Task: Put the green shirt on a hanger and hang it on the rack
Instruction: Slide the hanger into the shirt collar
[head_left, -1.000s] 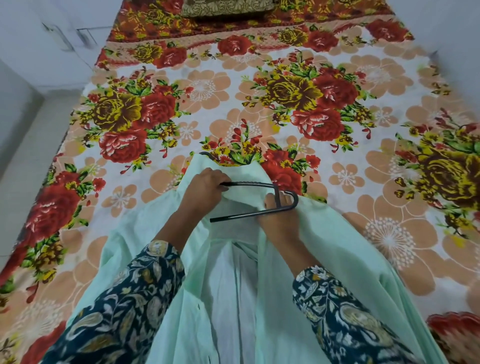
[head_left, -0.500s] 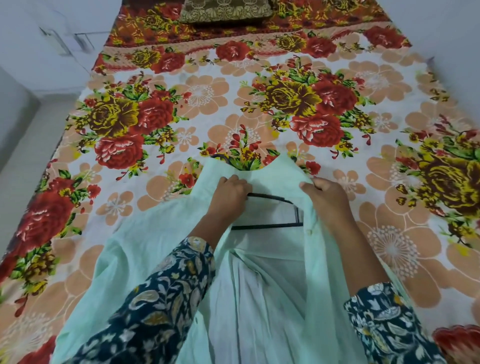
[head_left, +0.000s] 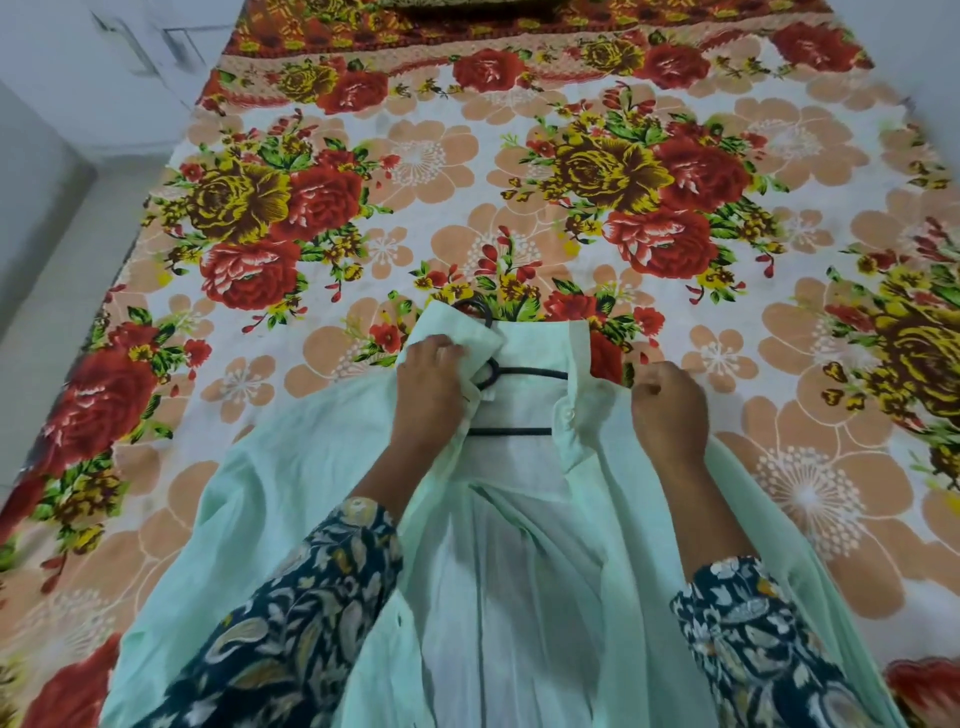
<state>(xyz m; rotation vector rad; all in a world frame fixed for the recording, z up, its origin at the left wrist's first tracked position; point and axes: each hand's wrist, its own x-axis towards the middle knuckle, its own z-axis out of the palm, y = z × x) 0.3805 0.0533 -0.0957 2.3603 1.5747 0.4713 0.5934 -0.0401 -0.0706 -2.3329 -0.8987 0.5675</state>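
A pale green shirt (head_left: 291, 499) lies open and face up on the bed, collar away from me. A black hanger (head_left: 519, 375) sits inside it near the collar; its bars show in the open front and its hook (head_left: 475, 307) pokes out past the collar. My left hand (head_left: 431, 395) grips the shirt's left collar and front edge over the hanger. My right hand (head_left: 670, 410) is closed on the shirt's right shoulder fabric. The hanger's ends are hidden under the cloth.
The bed carries a floral sheet (head_left: 649, 218) of red, yellow and peach flowers. A dark patterned pillow (head_left: 467, 8) lies at the far end. Pale floor (head_left: 47, 291) runs along the left side, and a white wall (head_left: 924, 47) rises at the right. No rack is visible.
The shirt's shoulders have been pulled over the hanger. The right hand moved from the hanger's right end out to the shoulder fabric. The hook now sticks out beyond the collar.
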